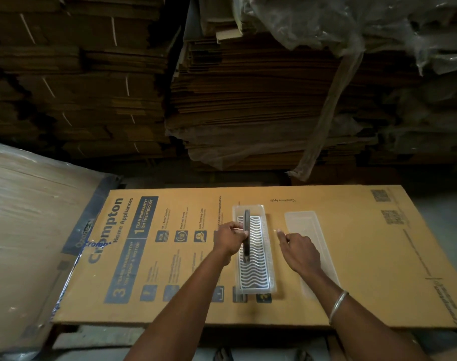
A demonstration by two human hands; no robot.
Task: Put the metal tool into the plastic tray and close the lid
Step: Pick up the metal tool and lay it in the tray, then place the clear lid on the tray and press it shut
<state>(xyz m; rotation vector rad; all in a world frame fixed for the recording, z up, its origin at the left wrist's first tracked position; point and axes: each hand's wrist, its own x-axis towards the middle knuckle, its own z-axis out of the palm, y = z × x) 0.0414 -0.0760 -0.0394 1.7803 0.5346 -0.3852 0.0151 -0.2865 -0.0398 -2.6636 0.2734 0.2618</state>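
Observation:
A clear plastic tray (270, 259) with a wavy ribbed white insert lies lengthwise on a flat printed carton (365, 256). My left hand (228, 239) grips a long dark metal tool (247, 235) and holds it over the tray's left side, pointing away from me. A clear plastic lid (304, 222) lies flat just right of the tray. My right hand (299, 250) hovers between tray and lid, fingers loosely curled, index finger pointing toward the tray's right rim, holding nothing. A metal bangle sits on that wrist.
The carton serves as the work surface, printed with Crompton text on its left half. Tall stacks of flattened cardboard (248, 87) rise behind it. A plastic-wrapped bundle (26, 217) sits at the left. Clear plastic sheeting (352, 27) hangs at the upper right.

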